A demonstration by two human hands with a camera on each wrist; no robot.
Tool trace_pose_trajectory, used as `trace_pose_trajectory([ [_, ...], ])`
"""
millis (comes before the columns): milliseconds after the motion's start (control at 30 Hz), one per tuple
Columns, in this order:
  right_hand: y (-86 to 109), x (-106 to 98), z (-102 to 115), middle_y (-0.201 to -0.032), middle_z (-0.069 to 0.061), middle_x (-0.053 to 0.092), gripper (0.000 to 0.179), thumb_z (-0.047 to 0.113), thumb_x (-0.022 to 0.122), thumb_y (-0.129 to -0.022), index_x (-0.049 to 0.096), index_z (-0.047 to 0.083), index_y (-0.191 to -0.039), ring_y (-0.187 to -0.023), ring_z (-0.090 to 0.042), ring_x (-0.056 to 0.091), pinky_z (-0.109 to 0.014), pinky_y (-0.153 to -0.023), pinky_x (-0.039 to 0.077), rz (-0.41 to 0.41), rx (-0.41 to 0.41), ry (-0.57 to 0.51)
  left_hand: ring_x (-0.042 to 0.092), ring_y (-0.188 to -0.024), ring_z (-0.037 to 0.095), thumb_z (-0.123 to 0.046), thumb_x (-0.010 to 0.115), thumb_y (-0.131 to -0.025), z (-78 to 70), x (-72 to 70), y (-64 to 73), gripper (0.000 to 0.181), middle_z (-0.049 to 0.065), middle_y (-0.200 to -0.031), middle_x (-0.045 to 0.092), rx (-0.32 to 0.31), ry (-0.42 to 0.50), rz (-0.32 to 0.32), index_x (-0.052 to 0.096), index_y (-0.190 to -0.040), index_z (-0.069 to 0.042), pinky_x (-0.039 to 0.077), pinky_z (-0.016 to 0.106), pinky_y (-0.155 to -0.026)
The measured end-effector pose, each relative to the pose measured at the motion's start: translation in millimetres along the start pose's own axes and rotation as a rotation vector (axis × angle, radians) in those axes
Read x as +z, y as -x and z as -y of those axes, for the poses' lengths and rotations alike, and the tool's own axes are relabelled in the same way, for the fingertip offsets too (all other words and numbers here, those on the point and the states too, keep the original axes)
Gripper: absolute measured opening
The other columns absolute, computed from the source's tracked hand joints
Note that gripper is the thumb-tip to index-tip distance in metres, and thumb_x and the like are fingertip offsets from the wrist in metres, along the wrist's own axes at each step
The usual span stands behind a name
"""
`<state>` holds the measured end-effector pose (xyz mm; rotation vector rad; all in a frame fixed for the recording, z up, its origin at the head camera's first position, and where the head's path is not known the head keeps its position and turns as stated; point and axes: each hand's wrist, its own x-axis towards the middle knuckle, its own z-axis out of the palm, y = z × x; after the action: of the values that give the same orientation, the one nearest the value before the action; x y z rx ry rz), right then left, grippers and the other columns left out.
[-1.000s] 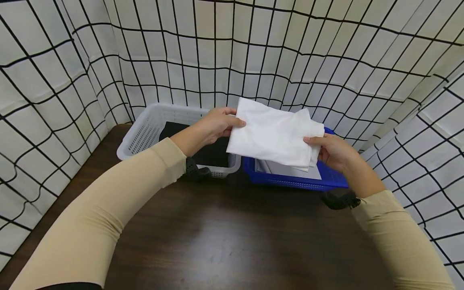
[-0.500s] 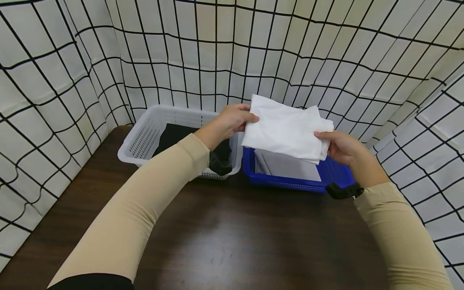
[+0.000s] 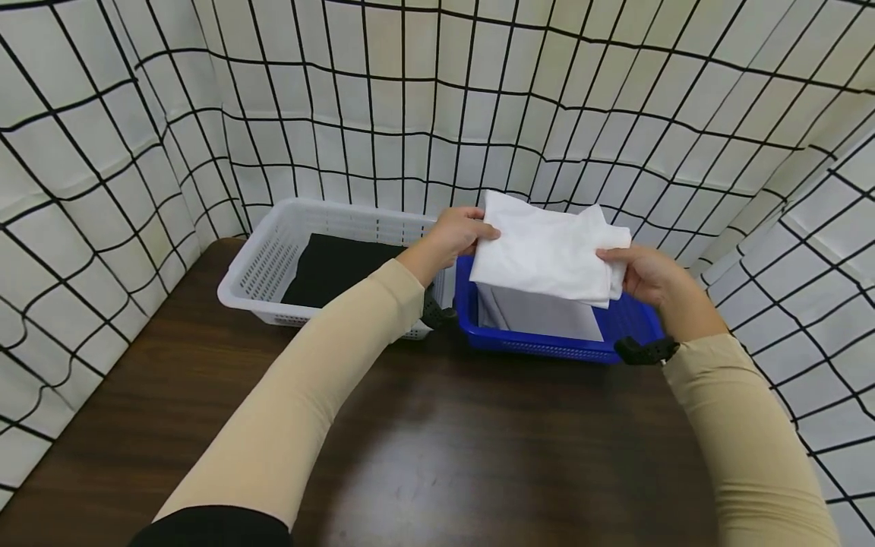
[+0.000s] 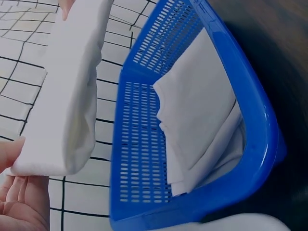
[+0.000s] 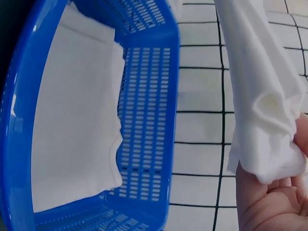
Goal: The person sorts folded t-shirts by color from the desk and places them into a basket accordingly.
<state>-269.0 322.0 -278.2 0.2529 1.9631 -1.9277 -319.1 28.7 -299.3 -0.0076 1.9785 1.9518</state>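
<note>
A folded white cloth [image 3: 547, 247] is held level above the blue basket [image 3: 533, 343]. My left hand [image 3: 456, 237] pinches its left edge, thumb on top and fingers beneath. At the opposite edge my right hand [image 3: 645, 281] grips it the same way. In the left wrist view the folded layers of the white cloth [image 4: 67, 96] show along its side. Inside the blue basket lies a light grey-white folded cloth [image 5: 79, 120], apart from the one in my hands. The lifted cloth hides part of the basket in the head view.
To the left stands a white basket [image 3: 239, 296] with a folded black cloth [image 3: 335, 266] in it; my left forearm crosses its front corner. Both baskets rest on a dark wooden table [image 3: 437, 456]. Black wire grid panels [image 3: 403, 99] backed with white sheet rise behind and at the sides.
Both hands have carried the white cloth to the right, from between the two baskets to over the blue one. Over the last half second it moved only slightly, the left edge a little lower.
</note>
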Motion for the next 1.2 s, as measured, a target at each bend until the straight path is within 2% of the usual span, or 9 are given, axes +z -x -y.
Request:
trace_pose_trajectory([
  [133,-4.8,-4.8,-2.0,-0.084,0.007,0.072,0.025,0.013,0.062,-0.098,0.046,0.015,-0.118,-0.076,-0.008,0.073,-0.025,-0.069,0.061,-0.032,0.023,0.002,0.067,-0.115,0.028,-0.007,0.069,-0.092,6.3,8.3,-5.9,0.049,0.013,-0.133,0.063,0.008,0.002,-0.011,0.056,-0.139,-0.008,0.055,0.04,-0.099],
  [367,-14.8,-10.0,-6.4,-0.081,0.01,0.071,0.023,0.013,0.061,-0.098,0.047,0.014,-0.116,-0.075,-0.005,0.071,-0.023,-0.07,0.06,-0.066,0.044,0.074,0.065,-0.118,0.03,-0.004,0.068,-0.092,19.0,18.6,-14.3,0.049,0.016,-0.134,0.062,0.008,0.036,-0.042,0.055,-0.139,-0.004,0.054,0.041,-0.101],
  [467,-19.0,-11.7,-9.3,-0.081,0.012,0.069,0.021,0.014,0.06,-0.099,0.047,0.016,-0.115,-0.076,-0.003,0.07,-0.022,-0.071,0.06,-0.064,0.038,0.114,0.066,-0.116,0.03,-0.004,0.068,-0.092,25.0,22.8,-17.4,0.047,0.016,-0.133,0.063,0.018,0.022,-0.062,0.057,-0.137,-0.005,0.054,0.041,-0.1],
  [600,-22.4,-14.3,-15.6,-0.081,0.015,0.067,0.02,0.016,0.058,-0.1,0.046,0.017,-0.117,-0.076,-0.001,0.068,-0.021,-0.072,0.059,-0.071,0.044,0.172,0.067,-0.115,0.03,-0.005,0.067,-0.093,34.0,30.3,-20.9,0.047,0.016,-0.133,0.063,0.027,-0.008,-0.053,0.056,-0.138,-0.004,0.055,0.041,-0.099],
  [733,-23.7,-16.5,-23.6,-0.078,0.017,0.065,0.035,0.017,0.058,-0.1,0.043,0.01,-0.132,-0.074,0.0,0.067,-0.019,-0.071,0.059,-0.107,0.051,0.228,0.065,-0.118,0.03,-0.003,0.066,-0.092,43.4,38.7,-23.2,0.048,0.016,-0.137,0.06,0.028,-0.057,-0.043,0.054,-0.139,-0.003,0.056,0.04,-0.098],
  [900,-27.2,-15.2,-32.2,-0.079,0.018,0.065,0.064,0.015,0.06,-0.099,0.027,0.0,-0.152,-0.073,0.0,0.066,-0.019,-0.071,0.059,-0.14,0.052,0.237,0.065,-0.117,0.029,-0.004,0.068,-0.092,53.0,47.0,-24.1,0.051,0.014,-0.139,0.058,0.014,-0.1,-0.086,0.054,-0.141,-0.005,0.057,0.038,-0.096],
  [1067,-31.5,-10.9,-38.3,-0.079,0.019,0.062,0.068,0.013,0.058,-0.099,0.023,-0.002,-0.155,-0.074,0.0,0.064,-0.019,-0.072,0.058,-0.151,0.057,0.269,0.063,-0.119,0.029,-0.004,0.067,-0.092,63.0,49.1,-24.2,0.05,0.015,-0.14,0.058,0.016,-0.139,-0.095,0.054,-0.14,-0.005,0.056,0.04,-0.097],
  [1200,-33.2,-7.0,-45.8,-0.08,0.018,0.061,0.068,0.013,0.06,-0.099,0.025,0.0,-0.155,-0.073,-0.001,0.064,-0.02,-0.072,0.059,-0.177,0.073,0.307,0.061,-0.122,0.03,-0.005,0.066,-0.093,69.5,50.4,-23.6,0.051,0.015,-0.141,0.056,0.013,-0.191,-0.084,0.053,-0.142,-0.005,0.055,0.042,-0.099],
])
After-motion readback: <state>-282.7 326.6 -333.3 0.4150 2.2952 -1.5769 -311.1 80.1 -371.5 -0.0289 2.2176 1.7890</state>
